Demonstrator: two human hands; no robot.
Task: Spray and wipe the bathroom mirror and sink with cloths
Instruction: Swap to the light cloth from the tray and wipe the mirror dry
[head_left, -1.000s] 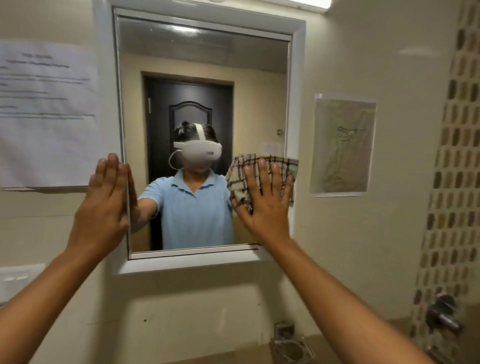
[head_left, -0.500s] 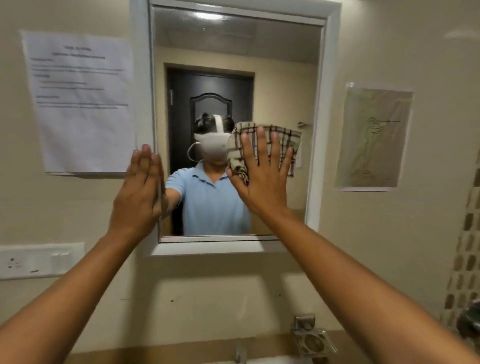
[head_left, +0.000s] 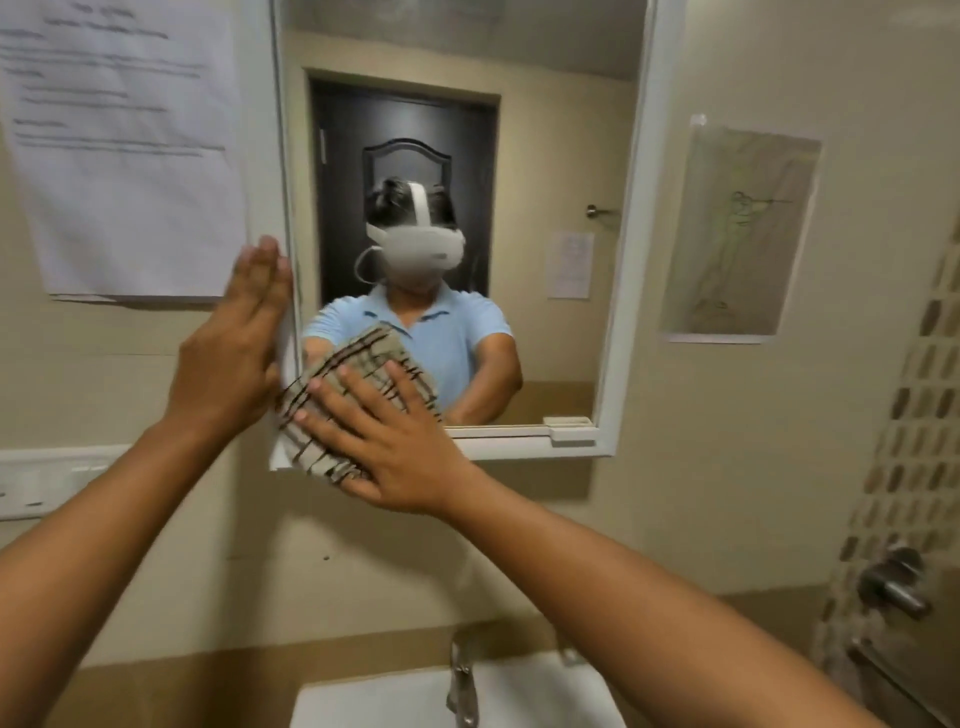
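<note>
hands flat: right hand (head_left: 395, 447) presses checked cloth (head_left: 353, 395) on mirror (head_left: 545, 156), left hand (head_left: 234, 348) on frame (head_left: 262, 182).

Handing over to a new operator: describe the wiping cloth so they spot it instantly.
Find the white-framed mirror above the sink. At its lower left corner, the right hand presses a checked beige cloth flat; it is the only patterned fabric there.

beige wall (head_left: 727, 441) | taped paper (head_left: 124, 156) | mosaic tile strip (head_left: 914, 415)
</note>
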